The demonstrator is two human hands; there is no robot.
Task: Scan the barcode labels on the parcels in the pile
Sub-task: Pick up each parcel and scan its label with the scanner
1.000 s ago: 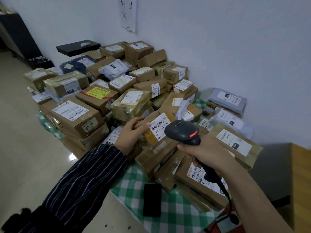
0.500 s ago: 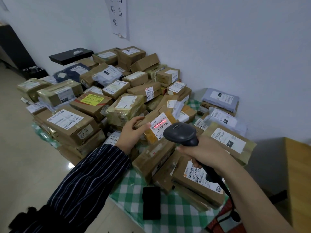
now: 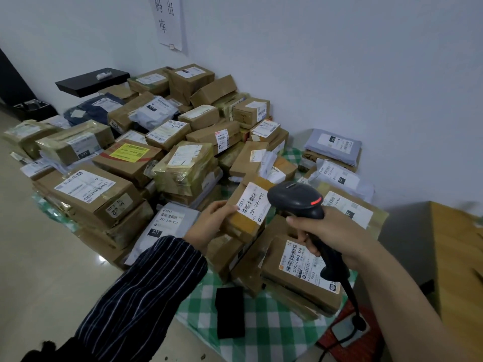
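Note:
A big pile of brown cardboard parcels (image 3: 167, 155) with white barcode labels covers a green checked cloth (image 3: 264, 333) against the wall. My left hand (image 3: 209, 223) grips a small brown parcel (image 3: 248, 212) by its left end, tilting its white label reading 231-239-K01 up towards me. My right hand (image 3: 332, 236) is wrapped round the handle of a black barcode scanner (image 3: 298, 199). The scanner's head hangs just right of the label, a red light glowing on its side. Its cable runs down to the lower right.
Grey mailer bags (image 3: 334, 147) lie at the pile's right by the wall. A small black object (image 3: 230, 312) sits on the cloth near me. A wooden table (image 3: 460, 257) stands at the right, a black shelf (image 3: 91, 81) at the back left, bare floor to the left.
My left hand has lifted and tilted the small parcel closer to me, uncovering a grey mailer beneath. The red scan line seen on the label half a second ago is gone.

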